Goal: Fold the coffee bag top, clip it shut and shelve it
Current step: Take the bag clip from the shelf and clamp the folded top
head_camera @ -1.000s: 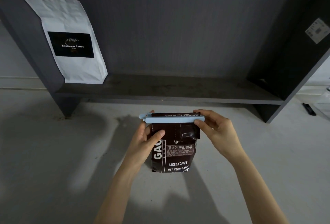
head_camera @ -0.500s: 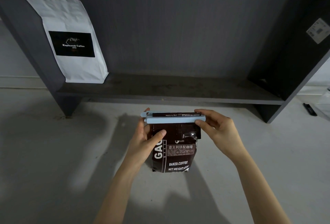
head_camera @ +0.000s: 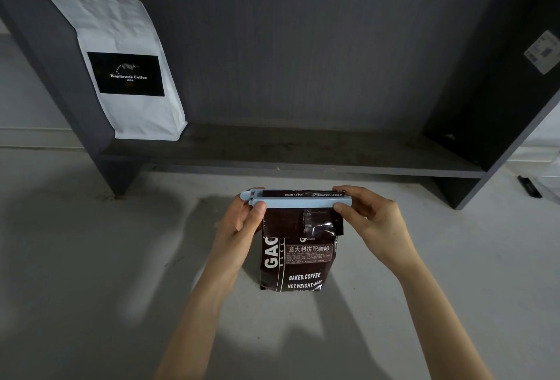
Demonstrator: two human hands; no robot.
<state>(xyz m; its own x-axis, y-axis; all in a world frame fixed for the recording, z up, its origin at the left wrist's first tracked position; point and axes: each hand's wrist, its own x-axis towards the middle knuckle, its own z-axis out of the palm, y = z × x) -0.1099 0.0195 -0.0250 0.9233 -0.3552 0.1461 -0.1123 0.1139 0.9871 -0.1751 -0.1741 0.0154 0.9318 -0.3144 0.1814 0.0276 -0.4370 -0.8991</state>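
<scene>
A dark brown coffee bag [head_camera: 298, 261] stands upright on the pale floor below the shelf, its top folded over. A light blue clip bar [head_camera: 298, 203] lies across the fold. My left hand [head_camera: 242, 225] pinches the clip's left, hinged end, thumb on the front. My right hand [head_camera: 368, 220] pinches the clip's right end between thumb and fingers. The dark shelf board [head_camera: 303, 155] runs behind and above the bag.
A white coffee bag [head_camera: 127, 70] with a black label leans at the left end of the shelf against the side panel. The shelf's right side panel [head_camera: 497, 112] carries a sticker. A small black object [head_camera: 528, 187] lies on the floor at right.
My left thumb has moved up from the bag's front onto the left end of the clip. The bag and my right hand have hardly moved.
</scene>
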